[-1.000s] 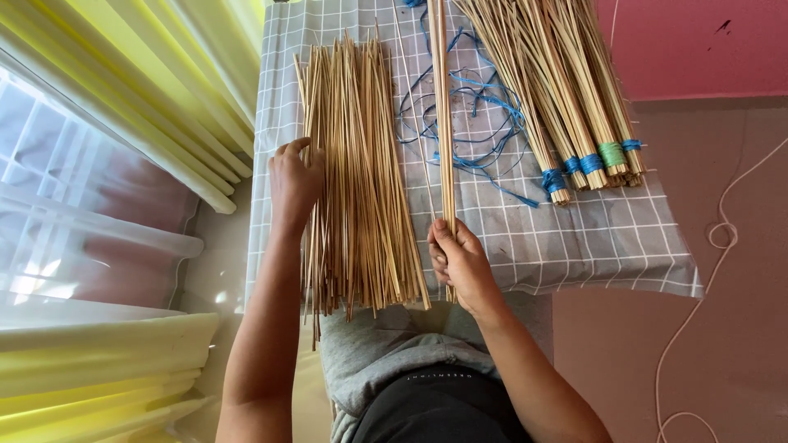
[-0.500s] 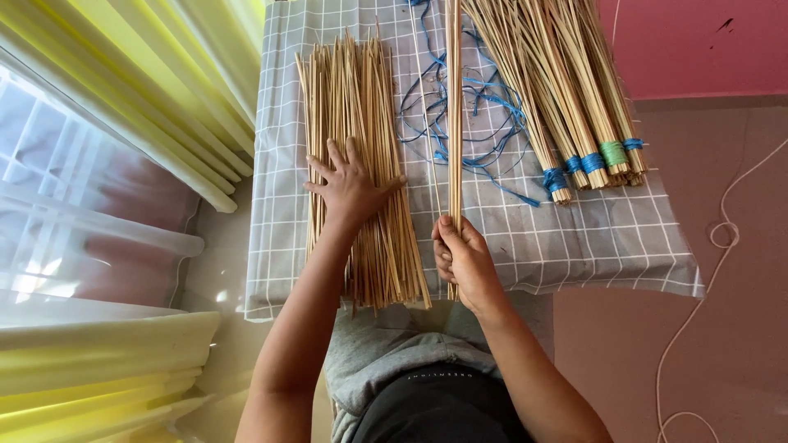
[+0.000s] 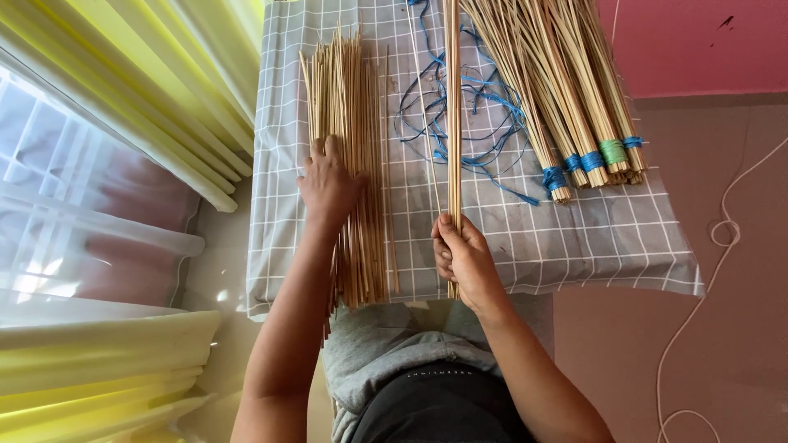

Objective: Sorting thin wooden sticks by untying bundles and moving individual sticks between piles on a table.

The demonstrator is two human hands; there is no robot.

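Left hand is laid flat, fingers spread and unclenched, on a loose pile of sticks that lies lengthwise on the tabletop, which is covered by a grey checked cloth. Nothing is gripped by it; the pile is only pressed down and held in place.

Largest among the things on the cloth are the tied bundles at the far right, bound near their ends with blue and green bands. Next comes the loose pile under the left hand, its near ends reaching past the cloth's edge toward the lap. Between pile and bundles a tangle of blue string is spread (thin, limp, easily snagged). Smallest is the thin sheaf held in the right hand, which is clenched around its near end so that it runs straight away from the person over the string.

Sticks of this kind are judged to be light, stiff along their length yet brittle if bent sideways, and smooth enough to slide against one another. A few can be pinched near one end, as is done here; a larger number would be better taken around the middle so that none fan out or slip from the bunch.
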